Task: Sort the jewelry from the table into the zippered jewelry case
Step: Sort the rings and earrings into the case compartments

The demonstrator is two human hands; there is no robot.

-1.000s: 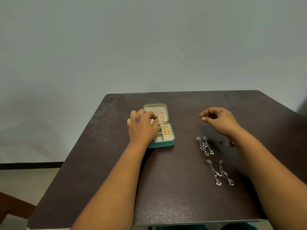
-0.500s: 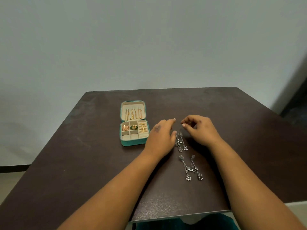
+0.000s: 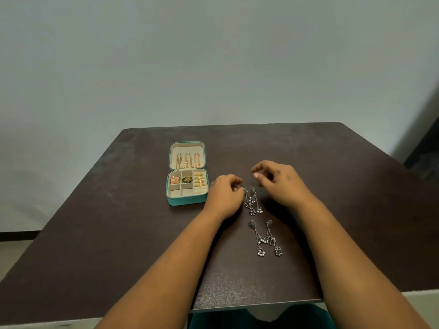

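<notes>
The teal zippered jewelry case (image 3: pixel 186 201) lies open at the table's left-centre. Gold chains hang in its lid, and gold and green pieces fill the rear compartments. One pair of silver dangling earrings (image 3: pixel 253 202) lies right of the case, and a second pair (image 3: pixel 267 238) lies nearer me. My left hand (image 3: pixel 224 197) sits between the case and the upper pair, its curled fingertips right at the left earring's stud; a grip is not visible. My right hand (image 3: pixel 278 182) hovers just beyond that pair, fingers loosely curled, with nothing seen in it.
The dark brown table (image 3: pixel 344 210) stands against a plain grey wall. Its near edge (image 3: pixel 256 303) runs just below my forearms. Bare tabletop stretches to the left of the case and to the far right.
My left hand left the case and crossed right to the upper earring pair, then curled its fingers. My right hand drew in toward the same pair. The camera view swung right.
</notes>
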